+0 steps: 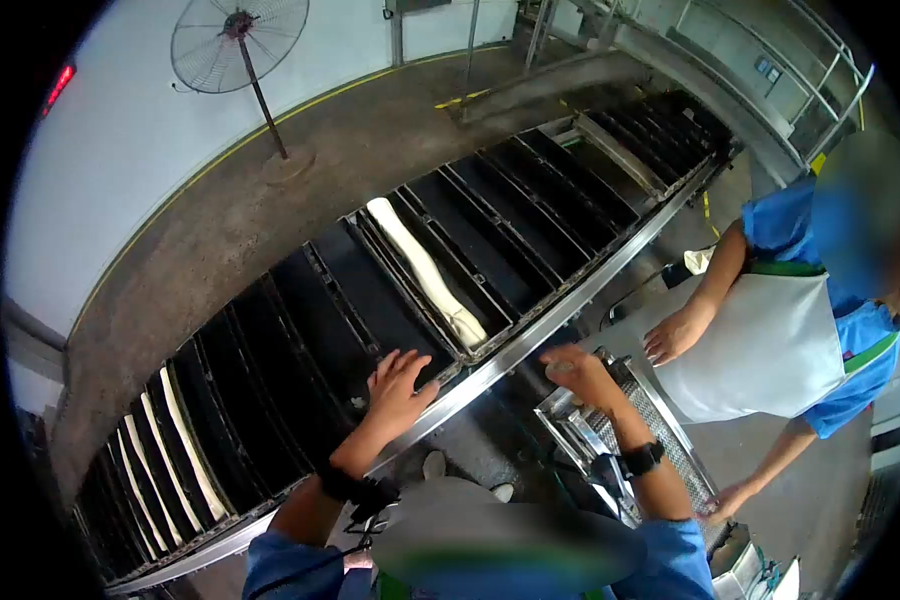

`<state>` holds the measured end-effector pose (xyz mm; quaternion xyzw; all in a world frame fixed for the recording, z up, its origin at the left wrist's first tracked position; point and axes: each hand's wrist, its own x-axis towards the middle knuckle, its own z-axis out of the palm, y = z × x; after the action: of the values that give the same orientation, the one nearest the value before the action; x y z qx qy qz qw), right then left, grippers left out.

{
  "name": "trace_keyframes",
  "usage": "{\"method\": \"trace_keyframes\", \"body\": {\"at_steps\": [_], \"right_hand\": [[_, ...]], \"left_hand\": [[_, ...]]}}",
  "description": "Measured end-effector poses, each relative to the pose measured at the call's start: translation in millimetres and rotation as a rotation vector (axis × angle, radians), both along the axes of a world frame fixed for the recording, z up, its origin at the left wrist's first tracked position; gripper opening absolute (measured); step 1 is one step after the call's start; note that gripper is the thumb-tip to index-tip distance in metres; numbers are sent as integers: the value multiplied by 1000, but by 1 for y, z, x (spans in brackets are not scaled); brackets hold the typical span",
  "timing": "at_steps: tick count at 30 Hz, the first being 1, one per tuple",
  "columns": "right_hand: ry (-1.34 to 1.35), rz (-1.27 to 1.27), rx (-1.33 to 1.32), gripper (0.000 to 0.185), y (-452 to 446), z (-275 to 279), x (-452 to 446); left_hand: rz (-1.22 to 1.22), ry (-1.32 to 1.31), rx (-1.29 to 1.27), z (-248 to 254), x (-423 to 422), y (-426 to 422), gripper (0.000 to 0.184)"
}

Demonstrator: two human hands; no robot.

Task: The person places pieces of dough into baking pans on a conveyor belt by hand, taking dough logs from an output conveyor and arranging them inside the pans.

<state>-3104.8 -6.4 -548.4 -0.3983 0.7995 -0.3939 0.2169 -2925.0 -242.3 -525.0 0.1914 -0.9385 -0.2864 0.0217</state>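
A long pale roll of dough [422, 268] lies lengthwise in one of the black trough-shaped pans [365, 300], its near end folded and uneven. My left hand [400, 395] is over the near end of a neighbouring black pan, fingers spread, with nothing in it. My right hand [572, 372] hangs between the metal rail and a small mesh conveyor [660, 425]; its fingers point left and look loosely extended, though foreshortened. No held object can be made out there. Several thinner dough strips [192, 440] lie in pans at the far left.
A metal rail [530, 345] runs along the pans' near side. At the right stands a co-worker in a pale apron [750, 345], one hand [675, 335] by the conveyor's far side, the other [727, 502] at its lower end. A pedestal fan [240, 25] stands beyond.
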Motion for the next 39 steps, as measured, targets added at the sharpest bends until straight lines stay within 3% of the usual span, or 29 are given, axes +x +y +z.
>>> {"method": "trace_keyframes", "body": {"at_steps": [3, 5, 6, 7, 14, 19, 26, 28, 39], "right_hand": [[-181, -81, 74, 23, 43, -16, 18], [-34, -41, 3, 24, 49, -36, 26], [-149, -119, -65, 22, 65, -56, 30], [-199, -138, -23, 21, 78, -40, 38], [-170, -299, 158, 27, 165, -45, 79], [-191, -479, 128, 26, 193, -44, 109], [-209, -544, 220, 30, 224, -45, 132], [-195, -608, 170, 24, 231, -55, 136], [-160, -640, 256, 25, 280, -79, 147]], "left_hand": [[-19, -39, -149, -1, -27, 0, 45], [-82, 47, -291, -10, -37, -21, 45], [-101, 17, -295, -6, -44, -16, 45], [-131, -8, -299, -3, -51, -11, 44], [-117, -184, -327, -22, -65, 5, 41], [-63, -319, -310, -20, -64, -6, 39], [26, -456, -363, -32, -67, 0, 48], [13, -414, -390, -33, -64, 5, 47], [-84, -269, -403, -58, -55, 7, 53]]}}
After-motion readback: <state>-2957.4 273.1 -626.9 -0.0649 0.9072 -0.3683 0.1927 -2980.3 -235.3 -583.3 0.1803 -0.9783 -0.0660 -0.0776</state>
